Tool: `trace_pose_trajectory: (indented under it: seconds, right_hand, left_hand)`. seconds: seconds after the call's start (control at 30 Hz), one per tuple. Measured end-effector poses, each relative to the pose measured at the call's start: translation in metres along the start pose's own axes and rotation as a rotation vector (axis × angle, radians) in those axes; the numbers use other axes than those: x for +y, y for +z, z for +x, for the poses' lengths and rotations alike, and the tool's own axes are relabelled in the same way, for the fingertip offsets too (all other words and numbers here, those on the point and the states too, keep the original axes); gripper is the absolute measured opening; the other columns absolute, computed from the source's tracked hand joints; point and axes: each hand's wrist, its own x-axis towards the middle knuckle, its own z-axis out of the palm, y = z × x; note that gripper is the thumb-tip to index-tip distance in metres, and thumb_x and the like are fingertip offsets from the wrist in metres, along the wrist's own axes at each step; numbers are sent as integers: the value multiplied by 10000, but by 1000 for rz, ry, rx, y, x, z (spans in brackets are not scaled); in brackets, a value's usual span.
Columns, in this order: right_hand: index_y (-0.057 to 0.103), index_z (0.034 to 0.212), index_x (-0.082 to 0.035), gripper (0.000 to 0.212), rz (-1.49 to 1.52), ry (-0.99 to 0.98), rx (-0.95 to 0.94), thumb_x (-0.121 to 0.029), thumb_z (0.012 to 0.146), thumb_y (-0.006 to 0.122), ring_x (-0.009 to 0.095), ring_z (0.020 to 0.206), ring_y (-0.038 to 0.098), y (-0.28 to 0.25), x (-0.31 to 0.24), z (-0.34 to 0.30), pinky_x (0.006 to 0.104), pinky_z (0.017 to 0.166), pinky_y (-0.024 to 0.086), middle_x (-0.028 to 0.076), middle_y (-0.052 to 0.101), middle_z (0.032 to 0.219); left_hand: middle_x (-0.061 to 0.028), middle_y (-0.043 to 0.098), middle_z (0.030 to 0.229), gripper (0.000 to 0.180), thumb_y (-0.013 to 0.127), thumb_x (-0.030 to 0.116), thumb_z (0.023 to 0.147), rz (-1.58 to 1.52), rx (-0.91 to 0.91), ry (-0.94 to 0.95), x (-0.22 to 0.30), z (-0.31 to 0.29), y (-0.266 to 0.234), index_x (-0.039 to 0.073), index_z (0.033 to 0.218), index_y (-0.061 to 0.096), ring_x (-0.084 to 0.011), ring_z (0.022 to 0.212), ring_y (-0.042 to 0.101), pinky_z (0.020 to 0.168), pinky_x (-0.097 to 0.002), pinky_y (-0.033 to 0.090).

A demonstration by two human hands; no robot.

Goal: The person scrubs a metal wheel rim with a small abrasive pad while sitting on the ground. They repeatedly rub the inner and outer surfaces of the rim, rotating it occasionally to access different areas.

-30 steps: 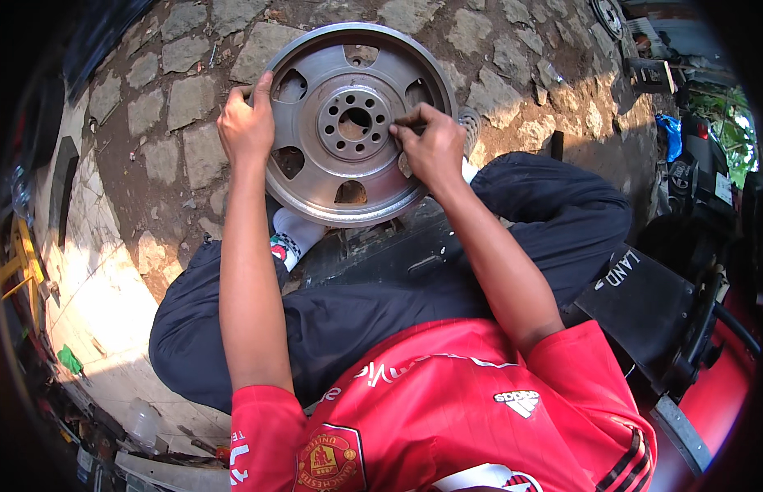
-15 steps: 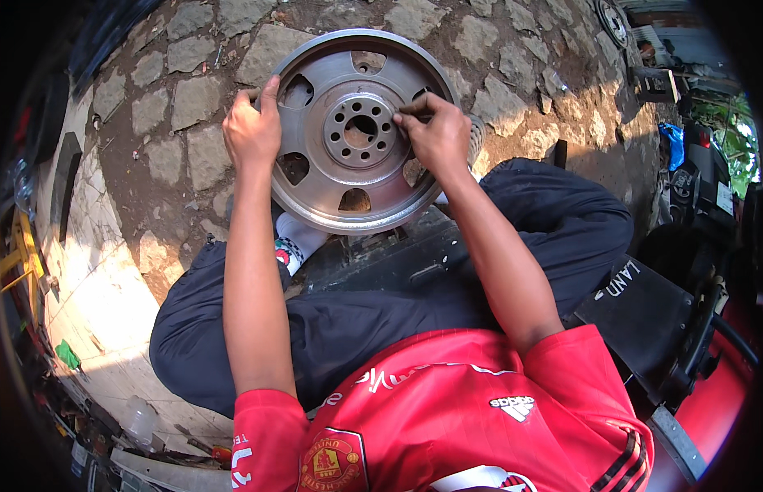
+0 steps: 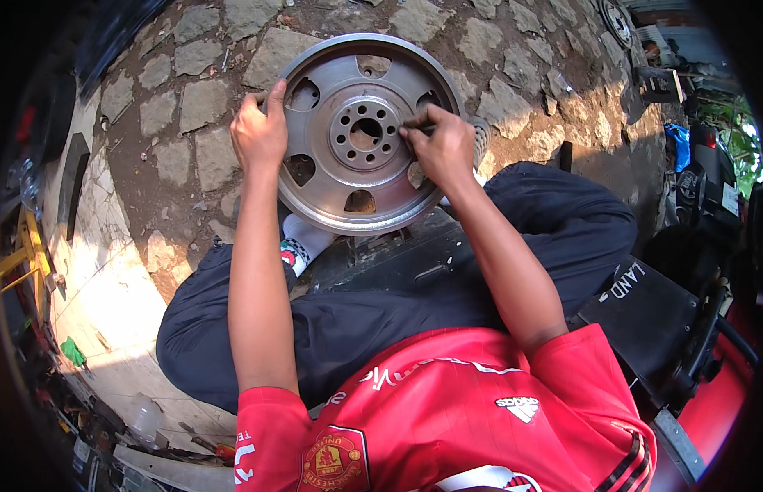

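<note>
A grey metal flywheel is tilted up in front of me, with oval windows around a hub that has a ring of bolt holes and a central bore. My left hand grips its left rim, thumb along the edge and fingers partly behind. On the right side of the hub, my right hand has its fingers pinched together close to the bolt holes. Something small and dark seems to be in that pinch, too hidden to name.
Under the flywheel is a dark flat surface between my bent legs. Stone paving spreads beyond. A black panel and red bodywork stand at right, a yellow metal frame at left. Behind the flywheel's right edge sits a ridged round part.
The flywheel and both hands appear slightly further right and lower in the picture. My right fingers have shifted a little down along the hub; the left hand keeps its grip.
</note>
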Motion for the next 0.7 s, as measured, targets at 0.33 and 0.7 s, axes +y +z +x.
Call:
trace_pose_trajectory:
  seconds: [0.33, 0.7]
  right_hand:
    - [825, 972, -58, 179, -78, -99, -30, -155, 836, 889, 311, 823, 797, 0, 5, 15, 415, 792, 603, 172, 804, 883]
    - [825, 991, -64, 218, -101, -22, -86, -206, 843, 902, 307, 887, 799, -6, -5, 20, 422, 838, 604, 169, 812, 922]
  left_hand:
    - [-380, 732, 1082, 812, 588, 702, 1012, 12, -9, 7, -1, 3, 5, -87, 1155, 715, -548, 1112, 700, 992, -575, 536]
    - [-373, 734, 1052, 810, 581, 708, 1013, 30, 6, 8, -3, 1, 5, -86, 1085, 723, -545, 1080, 705, 970, -575, 539]
